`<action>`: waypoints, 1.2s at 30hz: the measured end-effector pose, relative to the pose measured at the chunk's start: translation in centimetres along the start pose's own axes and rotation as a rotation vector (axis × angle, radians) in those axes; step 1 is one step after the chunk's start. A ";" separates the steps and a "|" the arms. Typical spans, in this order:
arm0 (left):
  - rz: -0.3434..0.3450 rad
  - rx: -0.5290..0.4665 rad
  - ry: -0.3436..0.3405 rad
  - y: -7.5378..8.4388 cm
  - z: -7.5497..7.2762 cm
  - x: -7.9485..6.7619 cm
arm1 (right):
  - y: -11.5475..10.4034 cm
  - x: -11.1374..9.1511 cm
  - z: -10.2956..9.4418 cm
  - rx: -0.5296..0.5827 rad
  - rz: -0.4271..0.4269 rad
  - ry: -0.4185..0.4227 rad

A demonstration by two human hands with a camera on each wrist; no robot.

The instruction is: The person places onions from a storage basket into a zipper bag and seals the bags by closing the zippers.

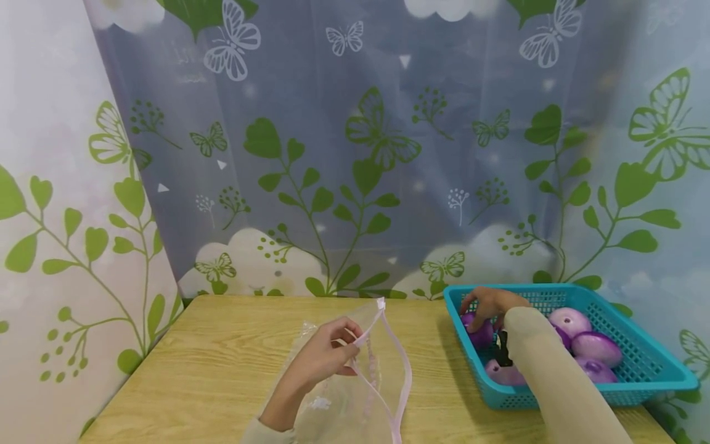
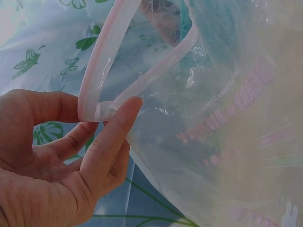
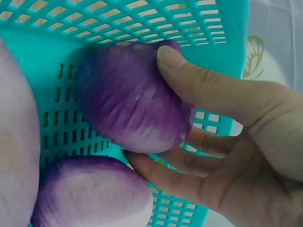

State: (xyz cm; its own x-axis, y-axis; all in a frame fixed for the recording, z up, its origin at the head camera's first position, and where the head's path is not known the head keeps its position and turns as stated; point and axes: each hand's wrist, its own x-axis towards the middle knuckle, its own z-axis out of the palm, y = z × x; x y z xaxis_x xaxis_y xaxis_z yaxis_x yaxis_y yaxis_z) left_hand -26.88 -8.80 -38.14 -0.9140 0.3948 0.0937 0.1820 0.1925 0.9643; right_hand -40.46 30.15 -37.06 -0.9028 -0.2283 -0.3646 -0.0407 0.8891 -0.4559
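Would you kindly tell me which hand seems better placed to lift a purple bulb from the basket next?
Probably the right hand: it is inside the turquoise basket, gripping one purple bulb. The left hand is outside the basket, occupied with holding the clear bag.

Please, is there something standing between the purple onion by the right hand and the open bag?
Yes: the turquoise basket's left wall stands between the purple onion and the bag. Nothing else visible is in the way.
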 end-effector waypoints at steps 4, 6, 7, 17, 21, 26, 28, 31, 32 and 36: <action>0.005 0.000 -0.001 0.0 0.0 -0.1 | -0.2 -0.1 -0.1 -0.004 -0.005 -0.011; 0.007 0.000 0.001 0.0 -0.1 -0.1 | -0.4 -0.1 -0.2 -0.005 -0.009 -0.021; 0.007 -0.001 0.002 0.0 -0.1 -0.1 | -0.4 -0.1 -0.2 -0.005 -0.010 -0.025; 0.004 -0.002 0.006 0.0 0.0 0.0 | -0.1 -0.5 -0.9 0.035 -0.034 -0.077; 0.002 -0.003 0.007 0.0 0.0 0.0 | 0.1 -0.9 -1.3 0.092 -0.064 -0.101; 0.001 0.001 0.008 0.0 0.0 0.0 | 0.2 -2.0 -2.1 0.146 -0.100 -0.118; 0.001 0.001 0.008 0.0 0.0 0.0 | 0.3 -2.4 -2.4 0.160 -0.115 -0.123; 0.002 0.001 0.008 -0.1 0.0 0.0 | 0.4 -3.0 -2.8 0.179 -0.122 -0.119; 0.002 0.000 0.008 -0.1 0.0 0.1 | 0.5 -3.2 -3.0 0.182 -0.123 -0.112; 0.002 0.000 0.008 -0.2 0.0 0.1 | 0.7 -3.8 -3.3 0.203 -0.126 -0.086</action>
State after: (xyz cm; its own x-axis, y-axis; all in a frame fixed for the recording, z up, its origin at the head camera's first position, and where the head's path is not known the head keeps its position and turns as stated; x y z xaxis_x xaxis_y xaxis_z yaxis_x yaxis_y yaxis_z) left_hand -27.00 -8.82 -38.29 -0.9165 0.3881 0.0973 0.1837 0.1920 0.9641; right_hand -38.44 32.92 -33.30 -0.8560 -0.3729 -0.3582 -0.0558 0.7553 -0.6530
